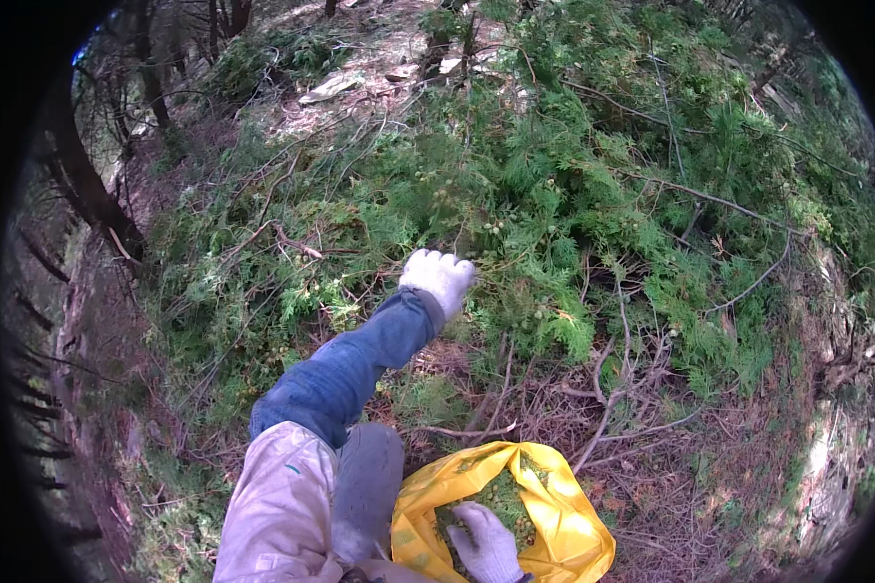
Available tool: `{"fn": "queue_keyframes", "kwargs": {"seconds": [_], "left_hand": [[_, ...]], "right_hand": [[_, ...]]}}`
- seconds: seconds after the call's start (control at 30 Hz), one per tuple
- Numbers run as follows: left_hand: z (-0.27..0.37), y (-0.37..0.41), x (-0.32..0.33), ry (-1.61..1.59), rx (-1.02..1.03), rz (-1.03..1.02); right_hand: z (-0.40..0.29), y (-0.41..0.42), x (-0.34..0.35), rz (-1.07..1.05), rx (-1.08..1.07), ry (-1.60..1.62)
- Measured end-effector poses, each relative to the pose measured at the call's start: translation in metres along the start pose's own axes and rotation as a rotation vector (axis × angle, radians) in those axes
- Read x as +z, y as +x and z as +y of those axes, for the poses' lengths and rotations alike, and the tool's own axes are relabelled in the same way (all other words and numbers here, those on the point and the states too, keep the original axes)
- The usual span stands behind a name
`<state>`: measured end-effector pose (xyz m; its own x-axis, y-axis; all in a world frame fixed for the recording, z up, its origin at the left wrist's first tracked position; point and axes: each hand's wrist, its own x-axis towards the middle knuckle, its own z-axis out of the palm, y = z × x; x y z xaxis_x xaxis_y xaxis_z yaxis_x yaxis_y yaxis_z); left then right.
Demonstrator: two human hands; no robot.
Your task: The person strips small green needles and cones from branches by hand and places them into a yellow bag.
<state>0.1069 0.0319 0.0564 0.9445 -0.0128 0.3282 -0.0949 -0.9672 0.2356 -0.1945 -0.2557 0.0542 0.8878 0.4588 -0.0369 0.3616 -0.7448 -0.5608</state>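
My left hand [440,280], in a white knit glove, reaches forward into cut conifer branches [547,189] with flat, scaly green sprays. Its fingers are curled around a twig among them, and the twig itself is mostly hidden by the glove. Small pale green cones [493,227] hang in the foliage just beyond. By my knee stands a yellow bag [569,510] with its mouth spread wide. Green cones and bits of foliage [507,499] lie inside it. Over these, within the bag's mouth, is my gloved right hand [485,543], thumb and fingers apart, with nothing seen in it.
Bare branching sticks [612,397] rise from the twig-littered ground [671,495] right of the bag. A long bare branch [729,204] crosses the foliage at right. Dark tree trunks [91,182] stand at left. My bent knee [368,481] is beside the bag.
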Motion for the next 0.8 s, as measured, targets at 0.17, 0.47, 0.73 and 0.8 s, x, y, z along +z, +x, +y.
{"fn": "queue_keyframes", "kwargs": {"seconds": [0.17,0.47,0.73,0.8], "left_hand": [[0.042,-0.126,-0.087,0.073,0.462,-0.055],[0.014,-0.288,-0.172,0.238,0.448,-0.355],[-0.15,-0.473,-0.187,0.683,-1.421,-0.799],[-0.147,-0.502,-0.151,0.435,-1.341,-0.753]], "right_hand": [[-0.047,0.054,-0.062,0.483,-0.141,-0.347],[0.072,-0.007,-0.043,0.08,0.029,-0.52],[0.062,-0.016,-0.048,-0.11,0.01,-0.439],[0.044,0.022,-0.053,-0.059,-0.101,-0.437]]}}
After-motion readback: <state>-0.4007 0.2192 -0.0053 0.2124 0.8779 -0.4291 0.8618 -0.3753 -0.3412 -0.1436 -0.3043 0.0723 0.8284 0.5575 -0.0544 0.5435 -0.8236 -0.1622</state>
